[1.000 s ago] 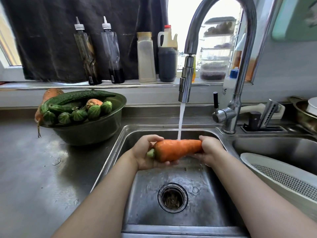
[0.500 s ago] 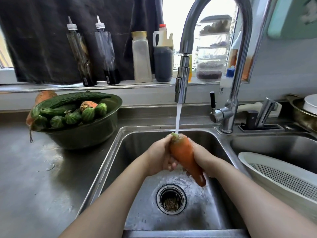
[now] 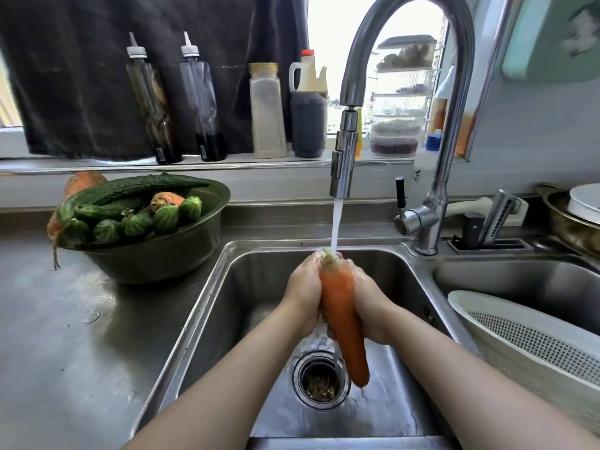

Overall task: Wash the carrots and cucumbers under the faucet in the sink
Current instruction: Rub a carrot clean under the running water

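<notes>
Carrot now steeper, tip by drain, gripped by left hand and right hand, fingers largely hidden.

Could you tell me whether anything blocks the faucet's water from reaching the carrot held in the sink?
Nothing visible does. The water falls straight from the faucet onto the stem end of the carrot, which pokes up between the left hand and right hand gripping its sides.

You hold a long orange carrot nearly upright, its green top up, right under the water from the tall shiny metal faucet, over the steel sink. More orange carrots and bumpy dark green cucumbers lie in the green bowl on your left.
</notes>
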`<act>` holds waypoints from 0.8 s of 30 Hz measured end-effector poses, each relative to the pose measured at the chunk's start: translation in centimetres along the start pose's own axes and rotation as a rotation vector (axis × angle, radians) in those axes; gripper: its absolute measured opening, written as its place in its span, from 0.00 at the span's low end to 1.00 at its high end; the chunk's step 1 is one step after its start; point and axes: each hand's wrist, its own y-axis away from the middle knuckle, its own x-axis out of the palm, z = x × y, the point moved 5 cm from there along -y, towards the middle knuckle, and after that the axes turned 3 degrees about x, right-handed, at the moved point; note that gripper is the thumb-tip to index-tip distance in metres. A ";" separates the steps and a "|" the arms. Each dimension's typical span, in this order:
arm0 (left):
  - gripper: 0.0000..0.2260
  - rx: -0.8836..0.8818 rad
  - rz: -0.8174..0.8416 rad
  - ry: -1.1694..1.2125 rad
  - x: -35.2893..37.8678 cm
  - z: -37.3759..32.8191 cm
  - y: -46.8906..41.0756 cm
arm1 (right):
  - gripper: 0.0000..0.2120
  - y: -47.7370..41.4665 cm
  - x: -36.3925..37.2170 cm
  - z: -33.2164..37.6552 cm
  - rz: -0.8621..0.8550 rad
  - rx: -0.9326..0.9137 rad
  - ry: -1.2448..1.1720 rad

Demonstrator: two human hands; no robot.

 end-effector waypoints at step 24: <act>0.24 0.004 0.116 -0.306 -3.6 -1.8 -1.0 | 0.38 0.6 0.0 1.2 0.247 0.026 0.017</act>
